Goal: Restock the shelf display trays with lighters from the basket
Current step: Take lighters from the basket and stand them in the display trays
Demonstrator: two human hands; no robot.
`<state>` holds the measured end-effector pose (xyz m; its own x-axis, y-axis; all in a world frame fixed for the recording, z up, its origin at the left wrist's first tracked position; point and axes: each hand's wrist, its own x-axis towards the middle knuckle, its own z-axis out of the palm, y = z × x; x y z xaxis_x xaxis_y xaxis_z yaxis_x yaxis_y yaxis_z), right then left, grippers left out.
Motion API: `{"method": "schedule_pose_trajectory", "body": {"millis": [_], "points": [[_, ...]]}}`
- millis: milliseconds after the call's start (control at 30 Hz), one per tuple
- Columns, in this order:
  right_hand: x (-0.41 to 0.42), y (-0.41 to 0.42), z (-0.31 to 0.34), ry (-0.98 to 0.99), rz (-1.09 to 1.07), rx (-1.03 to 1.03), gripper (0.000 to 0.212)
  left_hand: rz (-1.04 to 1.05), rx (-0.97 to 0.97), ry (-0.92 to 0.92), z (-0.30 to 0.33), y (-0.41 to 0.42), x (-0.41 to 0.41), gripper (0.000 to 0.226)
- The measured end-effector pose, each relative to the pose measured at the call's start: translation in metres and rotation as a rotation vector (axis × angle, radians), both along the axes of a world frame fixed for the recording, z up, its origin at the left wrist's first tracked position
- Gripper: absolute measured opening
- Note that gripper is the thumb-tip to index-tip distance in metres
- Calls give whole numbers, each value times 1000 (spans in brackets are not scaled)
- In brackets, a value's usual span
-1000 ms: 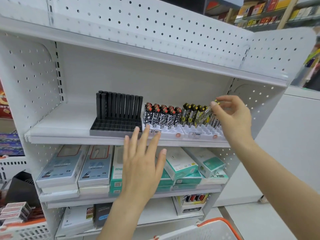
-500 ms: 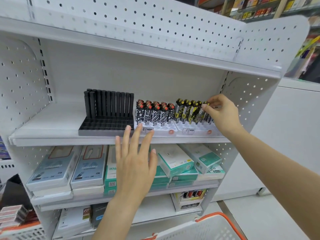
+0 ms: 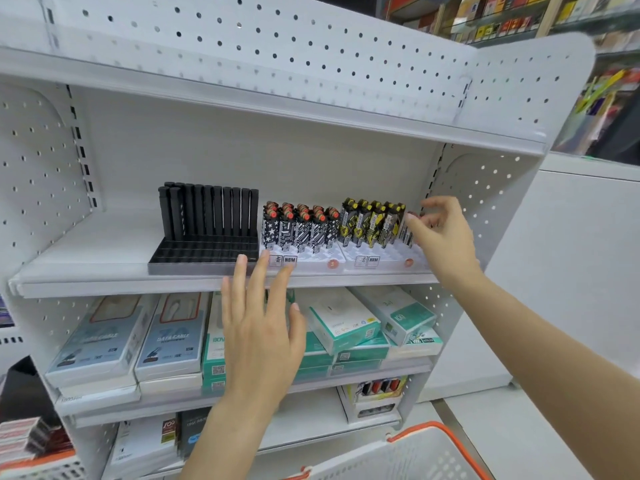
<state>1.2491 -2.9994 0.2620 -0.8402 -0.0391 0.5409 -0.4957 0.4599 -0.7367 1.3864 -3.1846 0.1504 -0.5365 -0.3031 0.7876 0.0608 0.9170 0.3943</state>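
Three display trays stand on the middle shelf (image 3: 104,271). The black tray (image 3: 204,254) holds tall black lighters (image 3: 211,209) in its back rows. The middle white tray (image 3: 311,261) carries red-topped patterned lighters (image 3: 301,226). Yellow-topped lighters (image 3: 370,223) stand in the right white tray (image 3: 388,259). My right hand (image 3: 443,237) is at that tray's right end, thumb tip touching the last lighter, index finger lifted off it. My left hand (image 3: 259,327) hovers flat with fingers spread in front of the shelf edge, holding nothing. The white basket with an orange rim (image 3: 446,431) is at the bottom right; its contents are hidden.
Boxed cables (image 3: 100,341) and green-white boxes (image 3: 346,327) fill the shelf below. A small lighter display box (image 3: 377,393) sits on the lowest shelf. Another white basket with red-white packs (image 3: 24,441) is at the bottom left. Perforated side panels close the shelf left and right.
My right hand brought a tilted lighter down into the right end of the right tray, and its fingers have loosened. My left hand stayed spread before the shelf edge.
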Motion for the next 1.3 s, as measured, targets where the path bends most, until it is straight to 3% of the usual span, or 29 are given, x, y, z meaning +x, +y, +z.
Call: {"method": "schedule_pose_trajectory", "body": {"millis": [100,200,333,400,500,567,633,767,867,933,1067,1233,1300], "points": [[29,13,-26,39,33,-136,15,-105,-27,92,-7,17,6,37],[57,29,-72,44,96,-101,16,-260,-106,-7,-32,45,12,33],[82,50,-141,-15,122,39,24,-438,-338,-341,-82,73,16,34],[93,62,-174,-94,144,87,20,-535,-364,-492,-99,83,14,35],[101,83,-224,-283,173,226,17,-569,-315,-746,-119,104,18,35],[106,99,-259,-431,194,326,23,-559,-350,-997,-144,113,21,35],[113,115,-294,-604,194,397,17,-604,-417,-1248,-180,115,31,33],[130,145,-364,-941,153,559,11,-548,-341,-1760,-252,104,46,29],[140,163,-410,-1219,184,765,34,-559,-167,-1993,-302,100,53,21],[144,172,-435,-1323,172,831,35,-524,-18,-2023,-329,99,59,26],[150,174,-478,-1369,38,872,39,-389,151,-2035,-371,100,70,58],[146,149,-515,-1322,-143,704,66,-215,442,-1834,-391,114,45,62],[144,133,-523,-1280,-79,737,72,-181,362,-1735,-398,121,31,64]]}}
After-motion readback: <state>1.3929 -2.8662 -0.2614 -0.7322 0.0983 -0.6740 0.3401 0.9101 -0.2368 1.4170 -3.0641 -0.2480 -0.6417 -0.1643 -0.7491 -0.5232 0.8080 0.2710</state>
